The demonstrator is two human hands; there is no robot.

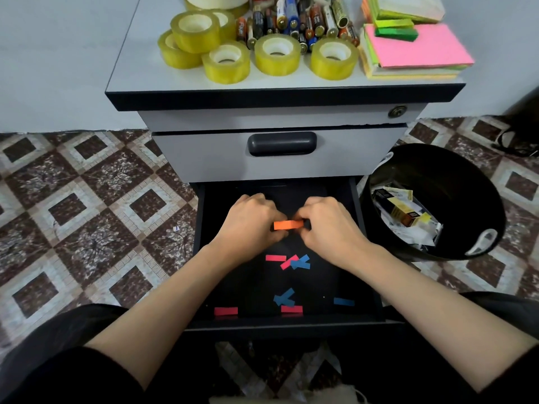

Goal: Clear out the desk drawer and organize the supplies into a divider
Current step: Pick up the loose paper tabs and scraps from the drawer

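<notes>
Orange strip (pixel 288 225) mid-drawer (pixel 320 281), long axis 9-to-3: left hand (pixel 250 223) pinches its 9 o'clock end, right hand (pixel 329 225) its 3 o'clock end, loose red and blue strips (pixel 275 258) at their 6.

Inside the open drawer (pixel 242 290), the back half was filled by the left hand (pixel 250 225) and right hand (pixel 329 225), which pinched an orange strip (pixel 288 225) that bridged the gap between them, under the overhanging closed drawer (pixel 204 158) above. The front half lay open from above, with only flat paper strips (pixel 291 262) scattered on its floor. Right of the open drawer a black bin (pixel 455 170) stood just beside its wall. Left of it the tiled floor (pixel 96 214) gave open room, and above it the cabinet top (pixel 140 62) was crowded with tape rolls (pixel 226 61), batteries (pixel 291 21) and sticky-note pads (pixel 414 48).
</notes>
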